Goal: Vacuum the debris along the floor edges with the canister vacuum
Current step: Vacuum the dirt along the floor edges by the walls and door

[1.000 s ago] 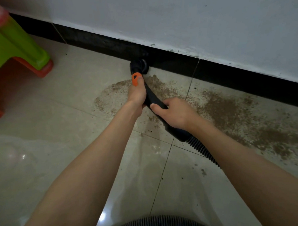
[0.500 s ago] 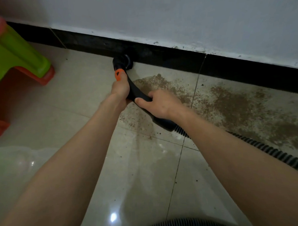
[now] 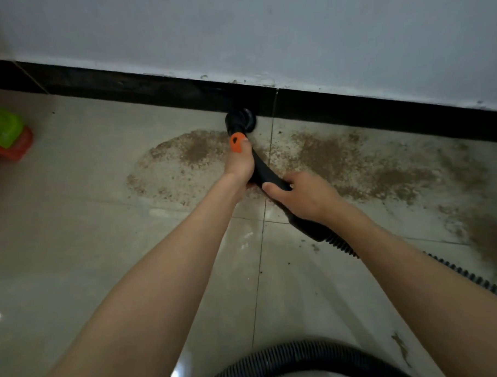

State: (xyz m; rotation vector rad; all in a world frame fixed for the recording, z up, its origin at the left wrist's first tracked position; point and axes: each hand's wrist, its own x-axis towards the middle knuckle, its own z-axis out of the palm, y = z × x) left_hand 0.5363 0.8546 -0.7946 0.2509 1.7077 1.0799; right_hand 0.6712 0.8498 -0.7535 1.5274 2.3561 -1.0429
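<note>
Vacuum nozzle (image 3: 241, 120) — set on the floor tile against the black baseboard (image 3: 152, 88), just beyond the left hand (image 3: 238, 163), which is clasped round the handle (image 3: 265, 170) by its orange button (image 3: 236, 143). The handle's rear is gripped by the right hand (image 3: 304, 196); brown debris (image 3: 334, 156) is spread to both sides, the ribbed hose (image 3: 341, 245) trailing behind.

No text, label, brand, number or sign can be read anywhere in the head view.
</note>
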